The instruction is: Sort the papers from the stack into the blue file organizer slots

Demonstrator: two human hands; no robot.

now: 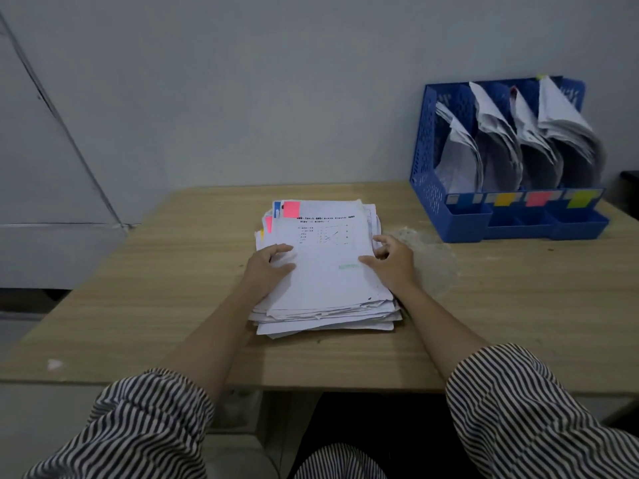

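Striped sleeves (138, 426) frame the view, and your left hand (268, 271) rests loosely on the stack (325, 271) at centre, fingers relaxed. Your right hand (390, 261) curls at its edge; whether it pinches a sheet, I cannot tell. Lift carelessly and several ragged sheets could come together. The organizer (449, 216) at two o'clock bulges already, so crumpling looks likely.

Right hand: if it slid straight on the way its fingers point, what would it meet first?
The right hand points left across the top white printed sheet of the paper stack. It would probably first reach the left hand resting on that sheet.
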